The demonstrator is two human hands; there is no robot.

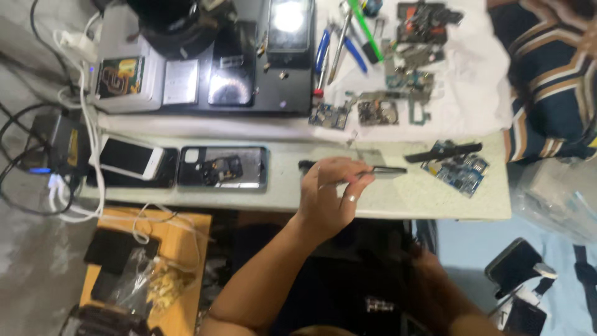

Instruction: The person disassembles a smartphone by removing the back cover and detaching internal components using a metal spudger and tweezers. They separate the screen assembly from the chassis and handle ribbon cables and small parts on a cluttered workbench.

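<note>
Nearest the camera, the left forearm rises from the lower middle of the view, and the left hand [333,193] sits over the front edge of the pale workbench [398,202], fingers pinched shut around a thin metal tool [379,172] (tweezers, by the look of it, though motion blur softens it) whose tip points right across the bench. The right hand is not visible; only a dark, blurred arm shows low at the right. Just right of the tool tip lies a blue circuit board [457,168] near the bench's right edge, with bare bench surface between them. Left of the hand, an opened phone [222,167] lies face down with its insides showing, and a white phone [129,157] sits beside it near the left edge. Farther back, a black mat [261,87] carries another phone [289,25], and a white cloth [472,81] holds scattered boards and hand tools [341,40].
</note>
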